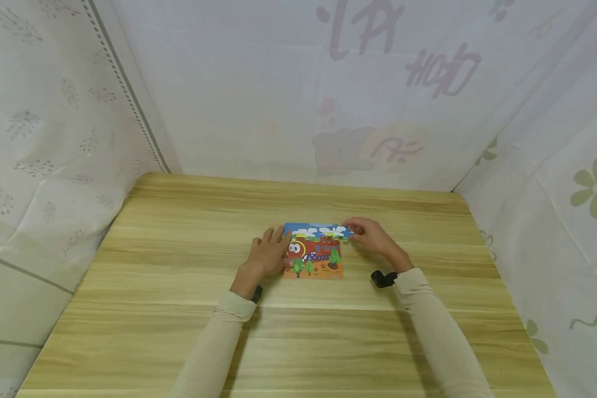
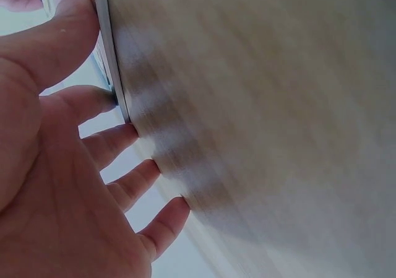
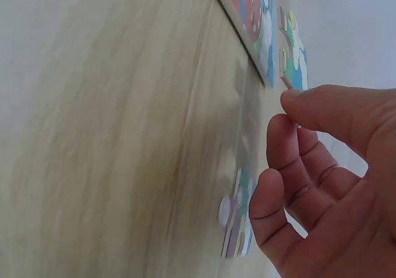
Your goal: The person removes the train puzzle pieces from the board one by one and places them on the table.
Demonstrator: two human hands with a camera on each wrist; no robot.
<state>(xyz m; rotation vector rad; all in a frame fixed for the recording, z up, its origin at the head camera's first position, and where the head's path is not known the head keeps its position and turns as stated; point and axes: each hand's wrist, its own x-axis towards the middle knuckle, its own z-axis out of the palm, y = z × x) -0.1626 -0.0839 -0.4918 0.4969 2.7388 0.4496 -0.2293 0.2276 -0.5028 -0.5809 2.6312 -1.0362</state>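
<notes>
A jigsaw puzzle [image 1: 314,271] with a red cartoon train, green trees and blue sky lies flat on the table. At its left edge is my left hand [image 1: 266,257], fingers spread, fingertips on the wood and thumb over the puzzle's side. My right hand [image 1: 374,239] pinches a cloud-and-sky puzzle piece [image 3: 298,52] between thumb and fingers at the upper right corner. In the right wrist view that piece is raised and apart from the puzzle board [image 3: 263,36]. Another puzzle piece [image 3: 238,219] lies on the table beneath the right hand, partly hidden by its fingers.
The wood-grain table [image 1: 318,342] reaches back to a pale printed cloth [image 1: 258,99]. More patterned cloth hangs on the left [image 1: 55,138] and right [image 1: 567,210]. A black wrist camera [image 1: 383,278] sits at the right wrist.
</notes>
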